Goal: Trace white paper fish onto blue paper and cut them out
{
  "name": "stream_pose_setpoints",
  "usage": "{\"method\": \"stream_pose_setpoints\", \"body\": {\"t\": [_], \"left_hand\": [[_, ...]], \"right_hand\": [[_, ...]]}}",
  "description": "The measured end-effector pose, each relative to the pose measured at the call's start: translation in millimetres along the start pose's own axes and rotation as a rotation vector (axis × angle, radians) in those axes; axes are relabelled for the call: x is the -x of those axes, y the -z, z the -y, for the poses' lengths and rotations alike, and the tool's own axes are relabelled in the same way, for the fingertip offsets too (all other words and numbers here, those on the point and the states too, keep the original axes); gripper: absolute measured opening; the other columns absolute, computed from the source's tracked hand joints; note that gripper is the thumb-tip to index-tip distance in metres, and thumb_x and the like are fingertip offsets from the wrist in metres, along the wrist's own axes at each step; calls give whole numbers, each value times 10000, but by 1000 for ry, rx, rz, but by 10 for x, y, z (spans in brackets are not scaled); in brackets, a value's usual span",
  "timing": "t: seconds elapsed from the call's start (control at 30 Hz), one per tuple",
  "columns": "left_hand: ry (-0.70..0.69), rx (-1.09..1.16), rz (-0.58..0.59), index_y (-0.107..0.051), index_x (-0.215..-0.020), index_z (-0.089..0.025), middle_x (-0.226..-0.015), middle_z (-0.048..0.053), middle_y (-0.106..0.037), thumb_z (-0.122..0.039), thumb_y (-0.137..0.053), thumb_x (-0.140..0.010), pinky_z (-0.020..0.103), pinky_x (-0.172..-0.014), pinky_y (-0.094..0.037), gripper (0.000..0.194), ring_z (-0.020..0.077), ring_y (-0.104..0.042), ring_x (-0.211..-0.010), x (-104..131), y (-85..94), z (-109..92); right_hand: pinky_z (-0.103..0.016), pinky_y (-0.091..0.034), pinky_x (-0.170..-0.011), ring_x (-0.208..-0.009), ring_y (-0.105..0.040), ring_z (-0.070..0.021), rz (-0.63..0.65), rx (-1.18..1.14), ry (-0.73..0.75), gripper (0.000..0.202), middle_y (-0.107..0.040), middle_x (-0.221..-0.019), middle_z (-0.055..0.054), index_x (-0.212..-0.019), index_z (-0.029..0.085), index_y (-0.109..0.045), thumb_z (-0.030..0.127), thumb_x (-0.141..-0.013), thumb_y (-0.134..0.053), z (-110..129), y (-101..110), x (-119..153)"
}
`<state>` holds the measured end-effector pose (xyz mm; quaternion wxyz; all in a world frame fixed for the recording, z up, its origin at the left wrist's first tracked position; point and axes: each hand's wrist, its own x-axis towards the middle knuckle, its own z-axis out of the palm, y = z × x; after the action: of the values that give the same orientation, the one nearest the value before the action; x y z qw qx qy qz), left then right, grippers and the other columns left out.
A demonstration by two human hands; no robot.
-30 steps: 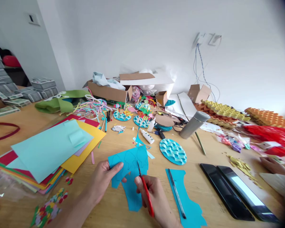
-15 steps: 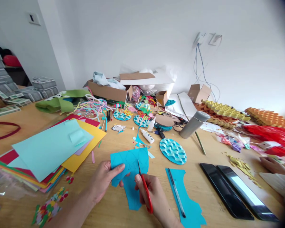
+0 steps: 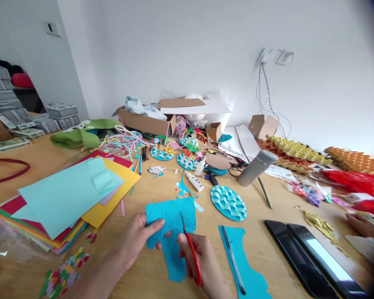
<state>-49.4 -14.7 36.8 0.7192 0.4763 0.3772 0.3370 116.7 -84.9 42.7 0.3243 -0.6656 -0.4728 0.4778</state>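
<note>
Pinched between the thumb and fingers of my left hand [image 3: 140,236] is a blue paper [image 3: 170,209] with drawn outlines. My right hand [image 3: 201,255] grips red-handled scissors [image 3: 193,259], whose blades lie at the paper's lower right part. Below the held sheet, another blue part [image 3: 174,259] hangs or lies between my hands; whether it is joined to the sheet cannot be told. To the right, a pen [image 3: 233,261] rests on a cut blue sheet [image 3: 247,270]. A wavy blue oval [image 3: 228,202] lies beyond my right hand.
Colored paper sheets [image 3: 65,195] are stacked at left, above small paper scraps [image 3: 67,272]. Glue bottles [image 3: 195,182] and a grey flask [image 3: 257,168] stand or lie farther back. Two phones [image 3: 294,253] lie at right, near another person's hand [image 3: 366,224]. Boxes [image 3: 143,120] line the wall.
The whole view has shifted slightly, with the table's things lower in the picture. Both hands keep their holds on the blue paper and the scissors, whose blades look a little closer together.
</note>
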Motion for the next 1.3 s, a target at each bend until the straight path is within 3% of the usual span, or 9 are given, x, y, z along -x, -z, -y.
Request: {"method": "stream_pose_setpoints", "body": {"t": [0.13, 0.3, 0.43, 0.63, 0.8, 0.97, 1.13, 1.3], "left_hand": [[-6, -27, -15, -718, -806, -132, -757, 85, -716, -572, -690, -752, 247, -496, -461, 444, 167, -605, -568, -3, 1, 9], [-9, -73, -30, -727, -831, -134, -769, 93, -723, -566, -683, -756, 266, -510, -478, 441, 215, -642, -648, 5, -13, 2], [4, -46, -15, -719, -833, -126, -762, 99, -721, -556, -686, -760, 254, -501, -466, 437, 203, -634, -643, 9, -13, -2], [41, -2, 10, -717, -864, -122, -790, 115, -722, -528, -687, -773, 233, -488, -444, 417, 192, -637, -664, 7, 18, 21], [33, -19, 8, -714, -860, -117, -755, 105, -712, -530, -682, -777, 226, -474, -426, 422, 170, -617, -613, -12, 31, 48], [47, 7, 29, -706, -859, -119, -759, 95, -709, -540, -704, -747, 234, -475, -444, 436, 191, -631, -646, -24, 18, 41], [49, -47, 7, -689, -771, -118, -697, 86, -709, -591, -700, -720, 230, -450, -420, 476, 138, -568, -490, -11, -5, 27], [33, -80, -19, -680, -778, -126, -712, 80, -711, -592, -674, -741, 233, -463, -435, 468, 155, -593, -521, -9, -19, 46]], "right_hand": [[-204, -240, -366, -324, -351, -75, 45, -53, -13, 702, -432, -376, 44, -612, 179, -515, 858, -740, -390, -7, 25, 4], [-202, -251, -372, -314, -338, -75, 152, -189, 22, 702, -467, -352, 24, -615, 165, -565, 789, -837, -331, -15, 75, 23], [-197, -278, -381, -330, -375, -77, 128, -158, 16, 700, -497, -385, 18, -649, 160, -568, 800, -823, -342, -18, 58, 10], [-206, -292, -393, -375, -437, -93, -10, 89, 12, 748, -529, -435, -10, -619, 156, -553, 866, -742, -355, -37, 27, -42], [-193, -273, -369, -319, -375, -69, 138, -101, 3, 699, -502, -390, 16, -647, 154, -571, 808, -801, -382, -61, 94, -35], [-189, -228, -331, -279, -326, -58, 190, -193, -18, 724, -473, -346, 20, -604, 155, -582, 819, -797, -366, -11, 138, 7], [-196, -260, -345, -293, -369, -70, 134, -122, -56, 764, -498, -364, 5, -616, 156, -577, 887, -710, -374, 2, 94, -32], [-205, -297, -373, -338, -433, -88, 36, 19, -66, 783, -550, -416, -31, -600, 155, -559, 923, -628, -410, -11, 62, -51]]}}
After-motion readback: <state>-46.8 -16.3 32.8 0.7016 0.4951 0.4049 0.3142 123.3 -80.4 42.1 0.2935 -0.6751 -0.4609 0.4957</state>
